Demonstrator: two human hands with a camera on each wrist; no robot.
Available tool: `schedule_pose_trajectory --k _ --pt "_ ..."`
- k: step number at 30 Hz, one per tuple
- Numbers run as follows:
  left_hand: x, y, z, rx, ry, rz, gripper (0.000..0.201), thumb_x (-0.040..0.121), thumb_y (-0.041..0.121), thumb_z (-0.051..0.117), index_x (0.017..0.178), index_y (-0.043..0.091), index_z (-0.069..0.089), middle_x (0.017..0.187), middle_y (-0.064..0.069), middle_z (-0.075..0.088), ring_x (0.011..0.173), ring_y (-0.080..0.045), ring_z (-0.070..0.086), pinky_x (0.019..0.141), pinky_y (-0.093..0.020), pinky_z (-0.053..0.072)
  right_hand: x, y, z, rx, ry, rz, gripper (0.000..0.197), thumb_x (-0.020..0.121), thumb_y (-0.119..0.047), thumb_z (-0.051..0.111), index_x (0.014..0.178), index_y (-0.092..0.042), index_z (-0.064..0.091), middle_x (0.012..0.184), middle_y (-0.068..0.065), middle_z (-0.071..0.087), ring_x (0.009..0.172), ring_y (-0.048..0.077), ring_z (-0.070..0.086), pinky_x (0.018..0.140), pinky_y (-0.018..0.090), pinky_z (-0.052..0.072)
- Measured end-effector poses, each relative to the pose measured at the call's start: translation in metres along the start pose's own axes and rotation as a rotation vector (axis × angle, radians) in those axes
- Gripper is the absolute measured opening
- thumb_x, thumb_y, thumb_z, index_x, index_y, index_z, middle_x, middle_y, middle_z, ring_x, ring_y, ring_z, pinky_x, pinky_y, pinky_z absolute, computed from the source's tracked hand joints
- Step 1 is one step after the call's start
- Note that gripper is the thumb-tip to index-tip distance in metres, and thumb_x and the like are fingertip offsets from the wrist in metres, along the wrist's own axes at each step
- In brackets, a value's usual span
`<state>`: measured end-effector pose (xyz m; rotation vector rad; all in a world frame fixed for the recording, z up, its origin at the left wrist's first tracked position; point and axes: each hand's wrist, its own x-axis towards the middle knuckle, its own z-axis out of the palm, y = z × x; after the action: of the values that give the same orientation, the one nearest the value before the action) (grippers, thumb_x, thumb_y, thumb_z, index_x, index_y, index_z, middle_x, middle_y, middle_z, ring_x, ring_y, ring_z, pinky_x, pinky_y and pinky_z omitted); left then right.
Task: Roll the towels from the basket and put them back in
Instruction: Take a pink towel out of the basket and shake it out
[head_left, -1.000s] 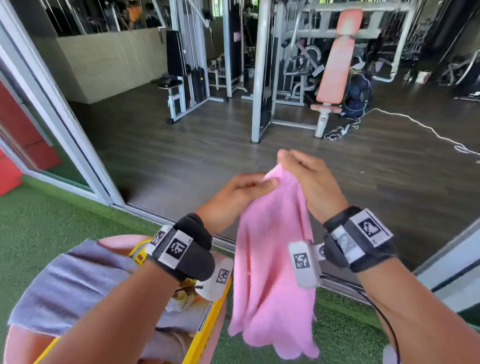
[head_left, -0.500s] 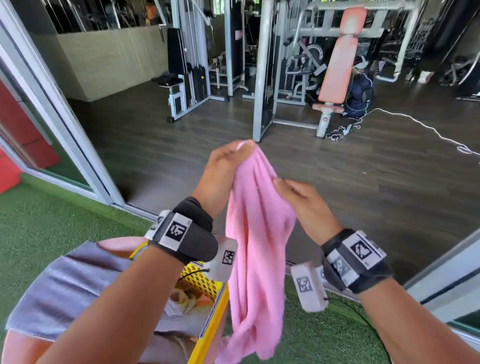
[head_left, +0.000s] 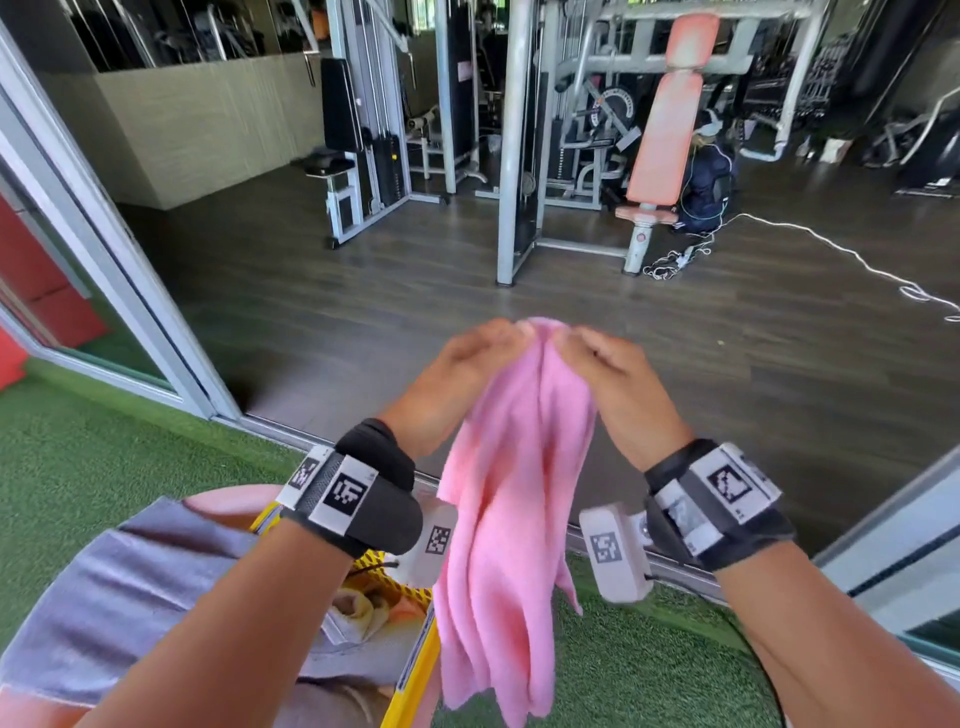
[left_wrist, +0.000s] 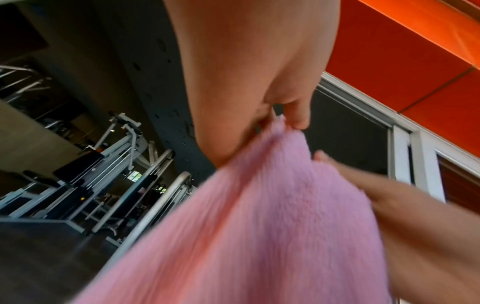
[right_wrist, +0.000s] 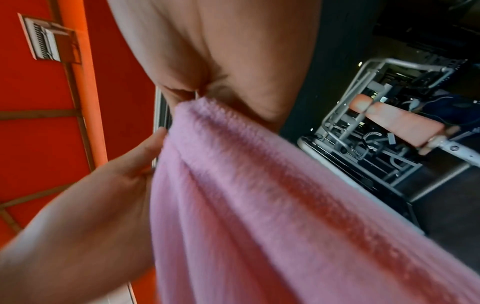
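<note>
Here the left hand (head_left: 467, 374) and right hand (head_left: 613, 384) each hold a pinching grip on the top edge of the pink towel (head_left: 514, 499), close together, so it hangs free and bunched. It dangles just right of the yellow basket (head_left: 415, 660), probably to find corners before rolling.

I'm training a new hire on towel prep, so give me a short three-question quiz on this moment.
1. True or false: the pink towel is already rolled.
2. Which hand has a grip on its top edge? A) left hand only B) right hand only C) both
3. Fill in: the yellow basket sits low on the person's ____ side.

Key: 1 false, it hangs loose. 2 C. 3 left.
</note>
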<state>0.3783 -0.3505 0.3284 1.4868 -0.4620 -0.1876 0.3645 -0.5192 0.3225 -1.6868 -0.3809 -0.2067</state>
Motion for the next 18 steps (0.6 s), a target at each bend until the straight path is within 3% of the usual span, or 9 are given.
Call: schedule_pose_trajectory --k 3,5,6,7,9,11,13,15,18 --pt "-0.008 0.001 0.012 0.004 -0.087 -0.061 0.031 0.097 0.019 0.052 0.108 -0.009 0.061 0.100 -0.019 0.065 0.090 -0.025 0.061 0.079 -0.032 0.051 0.019 -0.018 -0.004 -0.015 0.033 -0.029 0.058 0.091 -0.047 0.056 0.085 0.011 0.061 0.083 0.013 0.062 0.077 0.020 0.050 0.075 0.036 0.041" --pt "-0.002 0.008 0.008 -0.093 0.036 0.015 0.031 0.096 0.015 0.053 0.105 -0.013 0.060 0.099 -0.024 0.063 0.087 -0.027 0.059 0.078 -0.034 0.048 0.015 -0.010 -0.002 -0.020 0.002 -0.022 0.045 0.094 -0.035 0.056 0.085 0.008 0.064 0.091 0.021 0.069 0.079 0.015 0.051 0.075 0.031 0.042" --pt "0.002 0.011 0.002 -0.141 0.117 0.056 0.031 0.096 0.015 0.054 0.100 -0.015 0.058 0.095 -0.025 0.061 0.085 -0.027 0.056 0.077 -0.036 0.045 0.009 -0.003 -0.001 -0.032 -0.009 -0.005 0.042 0.094 -0.032 0.056 0.080 0.007 0.061 0.084 0.017 0.067 0.076 0.013 0.044 0.070 0.030 0.037" --pt "0.006 0.013 -0.002 -0.168 0.176 0.078 0.031 0.095 0.016 0.055 0.094 -0.014 0.056 0.090 -0.023 0.057 0.081 -0.026 0.052 0.074 -0.036 0.042 0.001 0.003 0.000 -0.041 -0.028 0.005 0.043 0.094 -0.032 0.057 0.075 0.006 0.056 0.071 0.011 0.054 0.073 0.013 0.036 0.066 0.030 0.031" --pt "0.008 0.014 -0.002 -0.147 0.185 0.055 0.023 0.096 0.018 0.054 0.092 -0.004 0.058 0.086 -0.017 0.055 0.080 -0.023 0.050 0.071 -0.032 0.042 -0.007 0.010 -0.003 -0.068 -0.041 -0.006 0.055 0.090 -0.044 0.058 0.075 0.009 0.052 0.074 0.004 0.037 0.074 0.014 0.032 0.066 0.032 0.027" --pt "0.001 0.008 0.010 -0.052 0.040 -0.010 0.022 0.098 0.018 0.051 0.101 0.000 0.063 0.094 -0.014 0.064 0.085 -0.019 0.059 0.076 -0.027 0.049 0.001 -0.003 -0.011 -0.093 -0.012 -0.037 0.051 0.091 -0.046 0.057 0.079 0.003 0.061 0.076 0.000 0.046 0.075 0.010 0.041 0.070 0.029 0.033" --pt "-0.005 0.006 0.024 -0.002 -0.047 -0.065 0.026 0.097 0.017 0.051 0.104 -0.003 0.064 0.094 -0.013 0.068 0.082 -0.018 0.063 0.074 -0.025 0.052 0.013 -0.024 -0.018 -0.104 0.015 -0.065 0.036 0.095 -0.031 0.056 0.065 -0.012 0.059 0.065 -0.008 0.045 0.066 0.002 0.040 0.063 0.019 0.034" --pt "-0.002 0.013 0.025 -0.073 0.021 -0.006 0.025 0.096 0.014 0.052 0.100 -0.007 0.065 0.089 -0.016 0.066 0.076 -0.018 0.062 0.070 -0.025 0.051 0.015 -0.033 -0.018 -0.095 0.009 -0.073 0.035 0.094 -0.028 0.059 0.061 -0.016 0.055 0.059 -0.010 0.040 0.059 0.000 0.036 0.056 0.015 0.029" --pt "0.007 0.026 0.010 -0.173 0.174 0.108 0.020 0.096 0.013 0.052 0.082 0.004 0.062 0.074 -0.005 0.062 0.070 -0.014 0.057 0.069 -0.025 0.046 -0.004 -0.010 -0.014 -0.105 -0.127 0.019 0.039 0.085 -0.043 0.063 0.065 -0.011 0.053 0.063 -0.004 0.038 0.061 0.006 0.035 0.056 0.022 0.027"
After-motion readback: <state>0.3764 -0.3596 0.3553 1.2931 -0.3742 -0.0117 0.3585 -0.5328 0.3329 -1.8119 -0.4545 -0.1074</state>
